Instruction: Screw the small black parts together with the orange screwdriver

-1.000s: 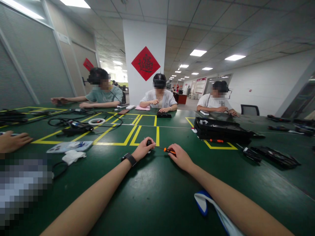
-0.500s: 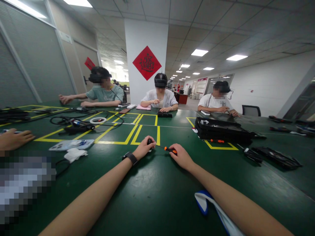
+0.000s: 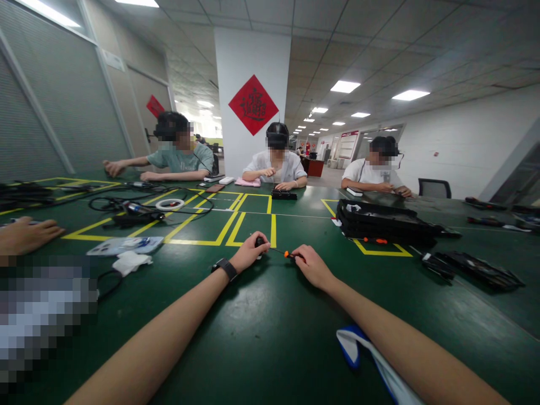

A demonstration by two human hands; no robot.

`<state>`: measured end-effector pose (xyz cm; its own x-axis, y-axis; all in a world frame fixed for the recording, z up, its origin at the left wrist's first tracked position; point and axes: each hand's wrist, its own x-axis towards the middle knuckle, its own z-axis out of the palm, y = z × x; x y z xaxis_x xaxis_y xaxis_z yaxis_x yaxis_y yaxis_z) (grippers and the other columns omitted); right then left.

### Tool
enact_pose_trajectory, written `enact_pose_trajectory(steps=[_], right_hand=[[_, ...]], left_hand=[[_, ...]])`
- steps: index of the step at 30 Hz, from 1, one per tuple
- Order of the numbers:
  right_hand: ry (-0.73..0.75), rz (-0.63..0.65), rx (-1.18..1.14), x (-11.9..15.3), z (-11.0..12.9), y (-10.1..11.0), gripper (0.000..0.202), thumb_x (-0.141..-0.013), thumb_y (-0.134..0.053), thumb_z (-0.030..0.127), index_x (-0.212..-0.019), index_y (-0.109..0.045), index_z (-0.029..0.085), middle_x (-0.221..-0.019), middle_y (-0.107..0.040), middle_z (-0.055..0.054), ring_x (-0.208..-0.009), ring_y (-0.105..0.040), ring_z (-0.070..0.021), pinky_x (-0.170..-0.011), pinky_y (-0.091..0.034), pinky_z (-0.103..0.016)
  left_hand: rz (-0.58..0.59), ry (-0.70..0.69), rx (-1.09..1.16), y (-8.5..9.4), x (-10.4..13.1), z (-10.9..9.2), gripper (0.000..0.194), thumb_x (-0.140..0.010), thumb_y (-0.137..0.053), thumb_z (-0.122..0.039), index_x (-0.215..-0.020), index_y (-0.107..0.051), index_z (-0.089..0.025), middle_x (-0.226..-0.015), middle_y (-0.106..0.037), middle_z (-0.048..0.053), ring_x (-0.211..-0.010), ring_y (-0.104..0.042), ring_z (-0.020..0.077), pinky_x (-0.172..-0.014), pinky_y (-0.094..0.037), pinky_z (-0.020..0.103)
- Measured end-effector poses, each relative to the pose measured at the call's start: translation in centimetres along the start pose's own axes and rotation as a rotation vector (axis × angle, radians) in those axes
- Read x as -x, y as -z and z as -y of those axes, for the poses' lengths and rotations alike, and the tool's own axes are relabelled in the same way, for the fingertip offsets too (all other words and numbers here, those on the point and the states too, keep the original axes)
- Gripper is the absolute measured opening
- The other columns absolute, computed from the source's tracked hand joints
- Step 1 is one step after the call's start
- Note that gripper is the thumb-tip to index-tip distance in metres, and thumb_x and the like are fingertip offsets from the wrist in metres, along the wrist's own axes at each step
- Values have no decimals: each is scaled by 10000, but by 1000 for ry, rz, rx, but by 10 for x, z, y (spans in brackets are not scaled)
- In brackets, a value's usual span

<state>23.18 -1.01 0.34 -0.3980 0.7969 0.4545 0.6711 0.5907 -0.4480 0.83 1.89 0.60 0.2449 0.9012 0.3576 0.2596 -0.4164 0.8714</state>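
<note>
1. Your left hand pinches a small black part at the centre of the frame.
2. Your right hand, just right of centre, grips an orange-and-black screwdriver; it points left towards the part, though contact is too small to tell.
3. At centre right, black trays sit on the green table.

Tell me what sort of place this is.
Likely an office space set up for bench work: a green table marked with yellow lines, a screwdriver in the right hand, and ceiling light panels.
</note>
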Motion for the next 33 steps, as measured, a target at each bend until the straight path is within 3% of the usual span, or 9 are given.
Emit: enact_pose_trajectory(steps=[5, 11, 18, 33], right_hand=[[33, -5, -31, 2, 5, 4, 206, -771, -489, 148, -966, -548, 182, -925, -549, -42, -889, -476, -161, -808, -371, -314], [-1, 0, -9, 3, 7, 3, 246, -784, -493, 202, -1027, -527, 182, -966, -542, -54, -917, -473, -167, -822, -368, -317], [-25, -4, 56, 2, 0, 0, 166, -823, -427, 206, -880, -575, 160, -893, -531, -55, -874, -465, -157, -797, -369, -299], [-2, -8, 36, 4, 4, 1, 201, -791, -505, 268, -968, -546, 180, -910, -542, -50, -879, -477, -169, -800, -376, -316]], left_hand=[[-17, 46, 19, -1, 1, 0, 281, -724, -514, -430, -837, -488, -175, -659, -562, -12, -606, -523, 111, -582, -418, 241], [-11, 7, 10, -1, 1, 0, 263, -728, -516, -417, -835, -487, -179, -667, -561, -19, -609, -520, 105, -587, -415, 233], [-13, 53, 26, -2, 2, -2, 283, -734, -496, -437, -849, -482, -179, -659, -557, -18, -616, -531, 111, -578, -417, 234], [-17, 18, 17, -2, 2, -1, 235, -713, -535, -375, -840, -492, -182, -720, -562, -14, -653, -541, 115, -613, -425, 246]])
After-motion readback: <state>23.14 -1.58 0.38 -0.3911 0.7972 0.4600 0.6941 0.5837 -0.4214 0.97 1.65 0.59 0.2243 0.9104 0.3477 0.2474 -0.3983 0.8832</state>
